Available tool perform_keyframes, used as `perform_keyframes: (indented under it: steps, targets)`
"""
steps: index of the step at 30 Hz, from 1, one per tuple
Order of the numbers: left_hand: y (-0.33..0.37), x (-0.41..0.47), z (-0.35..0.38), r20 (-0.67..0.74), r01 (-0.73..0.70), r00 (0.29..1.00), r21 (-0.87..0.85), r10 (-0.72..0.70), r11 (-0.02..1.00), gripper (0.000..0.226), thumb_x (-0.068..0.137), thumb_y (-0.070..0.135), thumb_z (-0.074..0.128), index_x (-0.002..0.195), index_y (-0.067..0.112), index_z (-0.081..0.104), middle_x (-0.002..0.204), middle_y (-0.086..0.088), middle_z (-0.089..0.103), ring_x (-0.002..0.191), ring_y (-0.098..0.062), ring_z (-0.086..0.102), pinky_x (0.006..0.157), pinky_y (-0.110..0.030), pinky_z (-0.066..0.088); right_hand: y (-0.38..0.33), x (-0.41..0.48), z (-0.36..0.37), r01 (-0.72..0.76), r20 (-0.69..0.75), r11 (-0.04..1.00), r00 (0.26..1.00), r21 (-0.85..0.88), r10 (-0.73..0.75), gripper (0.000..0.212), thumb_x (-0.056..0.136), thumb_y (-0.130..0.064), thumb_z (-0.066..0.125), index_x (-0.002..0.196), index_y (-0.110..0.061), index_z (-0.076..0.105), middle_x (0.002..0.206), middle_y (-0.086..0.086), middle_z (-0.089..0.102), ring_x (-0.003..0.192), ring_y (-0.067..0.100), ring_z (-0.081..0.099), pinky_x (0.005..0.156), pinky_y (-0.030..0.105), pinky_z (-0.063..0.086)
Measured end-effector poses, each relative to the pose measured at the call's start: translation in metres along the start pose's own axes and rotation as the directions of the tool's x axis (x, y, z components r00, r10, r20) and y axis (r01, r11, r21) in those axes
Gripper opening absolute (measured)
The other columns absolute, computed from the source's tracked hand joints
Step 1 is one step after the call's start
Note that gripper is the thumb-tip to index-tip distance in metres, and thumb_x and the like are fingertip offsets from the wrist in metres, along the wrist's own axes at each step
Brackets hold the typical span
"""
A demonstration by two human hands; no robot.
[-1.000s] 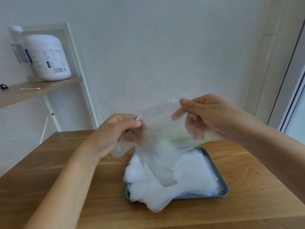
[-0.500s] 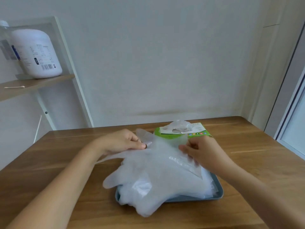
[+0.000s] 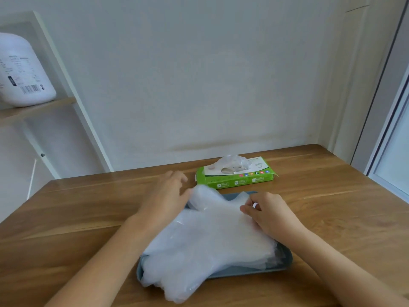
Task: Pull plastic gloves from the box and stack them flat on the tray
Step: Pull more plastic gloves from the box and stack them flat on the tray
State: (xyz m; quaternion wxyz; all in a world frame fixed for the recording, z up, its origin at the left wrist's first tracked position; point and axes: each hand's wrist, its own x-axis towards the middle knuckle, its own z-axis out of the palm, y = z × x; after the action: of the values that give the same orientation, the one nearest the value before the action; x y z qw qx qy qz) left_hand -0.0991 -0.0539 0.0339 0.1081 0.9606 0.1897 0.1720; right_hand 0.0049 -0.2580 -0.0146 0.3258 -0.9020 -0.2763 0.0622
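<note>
Room: pale wall [image 3: 199,74] behind a wooden table [image 3: 77,218] that bears the tray
Shelf: shelf [image 3: 37,107] far left of the tray and above it, with a white bottle [image 3: 22,72] standing on it
Left hand: left hand [image 3: 168,196] at the tray's far left corner, fingers loose and spread, gripping nothing; its thumb side touches the top glove's edge
Stack: thick stack [image 3: 199,251] of clear gloves lying fairly flat on the tray and covering most of it; the glove fingers spill over the tray's near left edge onto the table
Top glove: top glove [image 3: 217,209] on the stack, slightly rumpled towards the tray's far side
Tray: grey-blue tray [image 3: 285,258], little more than its right near rim showing
Box: green box [image 3: 239,180] just beyond the tray's far side, apart from it, with the next glove [image 3: 231,162] poking from its slot
Right hand: right hand [image 3: 270,213] over the tray's far right part, fingers curled, thumb and forefinger pinching the top glove's edge
Done: judging by the stack's depth, many gloves are pulled and laid; the top one is down and seems to need only smoothing and letting go
Left: the box is not spent, so more pulls seem due; how many gloves remain inside cannot be told
</note>
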Motion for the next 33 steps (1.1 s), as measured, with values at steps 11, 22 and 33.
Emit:
perform_keyframes:
  steps: [11, 22, 33]
  targets:
    - [0.015, -0.049, 0.062, 0.483, -0.074, 0.875, 0.06, 0.036, 0.995, 0.072, 0.096, 0.063, 0.024, 0.155, 0.029, -0.001, 0.163, 0.003, -0.008, 0.149, -0.02, -0.01, 0.119, -0.048, -0.005, -0.001, -0.005, 0.001, -0.004, -0.119, 0.978, 0.993, -0.208, -0.021, 0.027, 0.085, -0.045, 0.064, 0.101, -0.024, 0.057, 0.09, -0.01, 0.051, 0.089, 0.013, 0.054, 0.069, 0.026, 0.041]
    - [0.009, -0.051, 0.073, 0.479, -0.096, 0.878, 0.172, 0.001, 0.98, 0.078, 0.097, 0.061, 0.02, 0.152, 0.019, -0.018, 0.16, 0.0, -0.022, 0.147, -0.02, -0.021, 0.116, -0.057, -0.009, -0.031, -0.018, 0.03, 0.454, 0.419, 0.889, 0.819, -0.055, -0.392, 0.052, 0.105, -0.031, 0.029, 0.153, -0.019, 0.011, 0.16, -0.005, 0.01, 0.145, 0.006, 0.011, 0.101, 0.003, -0.001]
    - [-0.031, -0.054, 0.035, 0.608, -0.134, 0.794, 0.19, -0.009, 0.972, 0.128, 0.047, 0.098, 0.005, 0.15, 0.027, -0.022, 0.158, -0.001, -0.026, 0.144, -0.011, -0.027, 0.115, -0.049, -0.019, 0.001, -0.018, 0.0, 0.4, 0.489, 0.696, 0.869, -0.596, -0.08, 0.108, 0.054, -0.08, -0.015, 0.148, -0.028, -0.018, 0.158, -0.002, -0.017, 0.147, 0.017, -0.011, 0.117, 0.039, -0.01]
